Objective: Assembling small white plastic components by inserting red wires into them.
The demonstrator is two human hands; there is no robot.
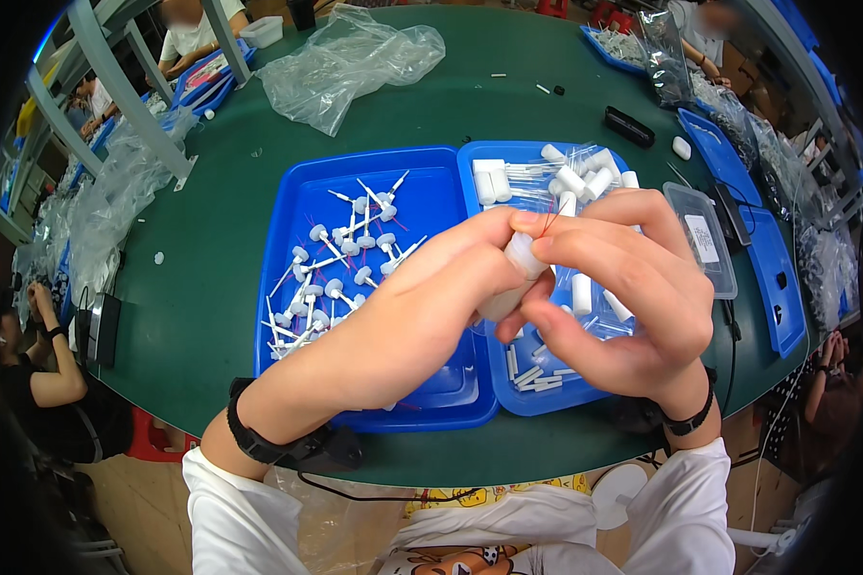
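Both your hands are pinching that small white tube [520, 273] above the blue trays: left hand [422, 316] around its body, right hand [614, 287] at the tip. Looks easy to fumble; loosen either grip and it'll probably drop among the loose tubes in the right tray [508, 398].

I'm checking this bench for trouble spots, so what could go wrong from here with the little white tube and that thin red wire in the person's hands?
The thin red wire is pinched at the fingertips of the right hand; it might bend or slip out. The white tube is held between both hands, the left hand partly hiding it, so it could drop into the blue tray below and mix with loose tubes there.
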